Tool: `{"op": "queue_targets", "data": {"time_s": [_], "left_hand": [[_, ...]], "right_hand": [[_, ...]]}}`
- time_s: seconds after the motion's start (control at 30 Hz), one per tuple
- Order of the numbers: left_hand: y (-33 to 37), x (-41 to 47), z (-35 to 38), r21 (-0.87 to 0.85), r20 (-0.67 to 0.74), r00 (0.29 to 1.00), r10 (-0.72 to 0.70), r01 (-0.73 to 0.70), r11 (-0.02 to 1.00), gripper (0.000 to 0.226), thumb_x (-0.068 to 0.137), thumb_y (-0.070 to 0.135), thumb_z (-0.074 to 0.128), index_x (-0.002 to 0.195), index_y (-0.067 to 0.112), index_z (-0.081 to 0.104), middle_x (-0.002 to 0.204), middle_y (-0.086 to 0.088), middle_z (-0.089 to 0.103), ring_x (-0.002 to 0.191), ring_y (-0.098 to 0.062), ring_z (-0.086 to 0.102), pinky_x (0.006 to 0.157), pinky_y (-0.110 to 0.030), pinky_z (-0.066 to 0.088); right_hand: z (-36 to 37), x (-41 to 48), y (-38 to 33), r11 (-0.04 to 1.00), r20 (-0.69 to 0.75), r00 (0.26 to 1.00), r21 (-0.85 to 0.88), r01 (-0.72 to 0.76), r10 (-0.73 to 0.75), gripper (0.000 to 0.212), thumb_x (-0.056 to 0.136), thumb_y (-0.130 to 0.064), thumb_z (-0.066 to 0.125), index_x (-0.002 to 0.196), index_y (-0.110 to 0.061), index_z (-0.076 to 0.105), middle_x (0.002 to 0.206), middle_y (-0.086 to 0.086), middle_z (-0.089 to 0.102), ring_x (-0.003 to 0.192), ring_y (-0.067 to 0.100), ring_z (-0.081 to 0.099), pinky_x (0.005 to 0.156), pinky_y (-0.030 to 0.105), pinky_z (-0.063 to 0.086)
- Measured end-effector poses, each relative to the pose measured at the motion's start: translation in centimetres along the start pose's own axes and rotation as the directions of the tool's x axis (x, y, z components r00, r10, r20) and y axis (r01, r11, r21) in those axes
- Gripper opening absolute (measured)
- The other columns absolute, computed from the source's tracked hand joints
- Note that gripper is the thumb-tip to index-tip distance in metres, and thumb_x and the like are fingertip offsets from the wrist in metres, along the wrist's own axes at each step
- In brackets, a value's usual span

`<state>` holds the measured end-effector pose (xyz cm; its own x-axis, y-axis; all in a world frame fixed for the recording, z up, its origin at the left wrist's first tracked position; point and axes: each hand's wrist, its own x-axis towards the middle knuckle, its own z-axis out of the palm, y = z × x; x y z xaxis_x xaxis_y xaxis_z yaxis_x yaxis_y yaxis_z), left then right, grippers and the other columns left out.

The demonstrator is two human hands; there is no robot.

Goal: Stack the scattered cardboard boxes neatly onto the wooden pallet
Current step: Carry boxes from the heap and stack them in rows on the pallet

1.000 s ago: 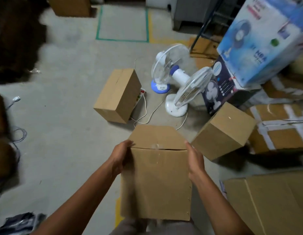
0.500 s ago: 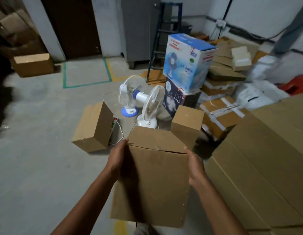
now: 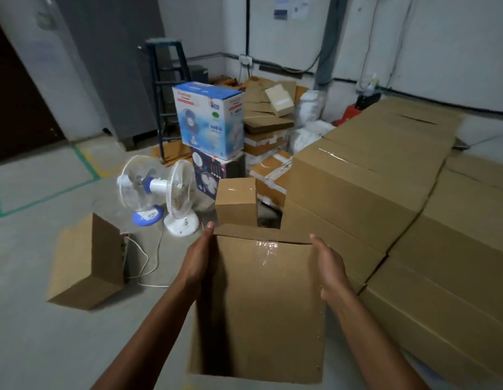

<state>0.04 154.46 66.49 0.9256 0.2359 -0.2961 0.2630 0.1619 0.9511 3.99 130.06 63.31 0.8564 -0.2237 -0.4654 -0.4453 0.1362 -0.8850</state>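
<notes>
Mid-carry: box (image 3: 267,305) at 6 o'clock, pressed btwn my L hand (image 3: 199,254) and R hand (image 3: 329,266), fingers straight, flat on its sides; next, I reckon, swing to stack (image 3: 357,178) at 2 o'clock, set square; pallet not seen.

Not much legible here, tbh. The blue fan box (image 3: 211,119) has big letters on its front that look like "NE", plus one more character I can't make out. Its red strips are just blur. The wall papers (image 3: 282,8), the dark box (image 3: 213,173) underneath and the fan base (image 3: 148,216) sticker are all unreadable.
</notes>
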Motion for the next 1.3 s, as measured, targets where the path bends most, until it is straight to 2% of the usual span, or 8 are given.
{"op": "queue_targets", "data": {"time_s": [0.17, 0.3, 0.4, 0.6, 0.7, 1.0, 1.2, 1.3], "left_hand": [[0.5, -2.4, 4.6, -0.053, 0.263, 0.964, -0.032, 0.048, 0.997, 0.033, 0.108, 0.038, 0.030, 0.111, 0.024, 0.060, 0.082, 0.014, 0.076, 0.077, 0.002, 0.072, 0.076, -0.017, 0.053], [-1.4, -3.2, 7.0, 0.048, 0.431, 0.893, -0.131, 0.123, 0.991, 0.055, 0.100, 0.062, 0.037, 0.134, 0.025, 0.061, 0.126, -0.007, 0.070, 0.121, -0.028, 0.063, 0.115, -0.054, 0.036], [-3.0, -5.5, 10.4, 0.130, 0.488, 0.848, -0.207, 0.164, 0.978, 0.060, 0.097, 0.067, 0.040, 0.133, 0.023, 0.062, 0.123, -0.011, 0.071, 0.120, -0.033, 0.063, 0.111, -0.052, 0.040], [-7.2, -12.7, 19.1, 0.277, 0.582, 0.740, -0.337, 0.209, 0.938, 0.095, 0.076, 0.085, 0.054, 0.151, 0.027, 0.044, 0.142, -0.007, 0.059, 0.133, -0.028, 0.052, 0.120, -0.053, 0.027], [-8.1, -17.8, 24.2, 0.350, 0.618, 0.695, -0.369, 0.178, 0.920, 0.066, 0.091, 0.075, 0.043, 0.135, 0.027, 0.053, 0.128, -0.007, 0.065, 0.122, -0.025, 0.058, 0.113, -0.040, 0.035], [-14.0, -31.8, 41.1, 0.438, 0.651, 0.609, -0.453, 0.187, 0.879, 0.070, 0.094, 0.069, 0.046, 0.114, 0.008, 0.073, 0.106, -0.018, 0.075, 0.097, -0.035, 0.071, 0.089, -0.042, 0.054], [-17.9, -39.2, 51.2, 0.501, 0.707, 0.512, -0.488, 0.124, 0.857, 0.041, 0.099, 0.048, 0.051, 0.094, 0.013, 0.072, 0.075, -0.010, 0.074, 0.066, -0.025, 0.069, 0.076, -0.034, 0.050], [-19.6, -41.7, 55.7, 0.531, 0.711, 0.484, -0.509, 0.104, 0.841, 0.036, 0.100, 0.043, 0.051, 0.089, 0.015, 0.070, 0.067, -0.006, 0.072, 0.055, -0.019, 0.067, 0.065, -0.031, 0.048]], "right_hand": [[-5.8, -3.7, 2.5, 0.993, -0.231, 0.973, 0.113, 0.031, -0.004, 0.051, 0.090, -0.054, 0.064, 0.125, -0.016, 0.060, 0.113, 0.006, 0.064, 0.104, 0.029, 0.061, 0.082, 0.035, 0.047], [-10.9, -8.0, 5.2, 0.983, -0.391, 0.920, 0.177, 0.040, 0.033, 0.051, 0.088, -0.052, 0.067, 0.115, -0.009, 0.064, 0.110, 0.010, 0.068, 0.101, 0.032, 0.063, 0.083, 0.038, 0.049], [-14.9, -11.5, 7.7, 0.971, -0.511, 0.856, 0.235, 0.051, 0.079, 0.067, 0.074, -0.059, 0.068, 0.118, -0.008, 0.068, 0.115, 0.015, 0.070, 0.107, 0.035, 0.066, 0.091, 0.043, 0.051], [-25.6, -18.3, 11.1, 0.981, -0.674, 0.734, 0.186, 0.058, 0.085, 0.032, 0.098, -0.039, 0.059, 0.080, -0.013, 0.062, 0.079, 0.008, 0.061, 0.075, 0.026, 0.056, 0.073, 0.035, 0.042], [-31.3, -21.7, 12.0, 0.984, -0.724, 0.688, 0.159, 0.082, 0.059, 0.029, 0.102, -0.042, 0.052, 0.092, -0.017, 0.064, 0.080, -0.005, 0.058, 0.079, 0.022, 0.057, 0.077, 0.035, 0.043], [-50.3, -30.1, 16.1, 0.959, -0.818, 0.558, 0.251, 0.131, 0.138, 0.038, 0.096, -0.050, 0.058, 0.092, -0.014, 0.069, 0.085, 0.007, 0.066, 0.083, 0.027, 0.061, 0.077, 0.037, 0.047], [-61.4, -33.4, 16.8, 0.962, -0.877, 0.459, 0.229, 0.147, 0.138, 0.037, 0.097, -0.047, 0.055, 0.077, -0.018, 0.063, 0.082, 0.005, 0.064, 0.083, 0.024, 0.059, 0.082, 0.039, 0.047], [-66.3, -33.6, 17.1, 0.951, -0.886, 0.428, 0.267, 0.155, 0.179, 0.037, 0.094, -0.051, 0.056, 0.089, -0.016, 0.065, 0.090, 0.009, 0.066, 0.081, 0.022, 0.058, 0.078, 0.036, 0.044]]}}
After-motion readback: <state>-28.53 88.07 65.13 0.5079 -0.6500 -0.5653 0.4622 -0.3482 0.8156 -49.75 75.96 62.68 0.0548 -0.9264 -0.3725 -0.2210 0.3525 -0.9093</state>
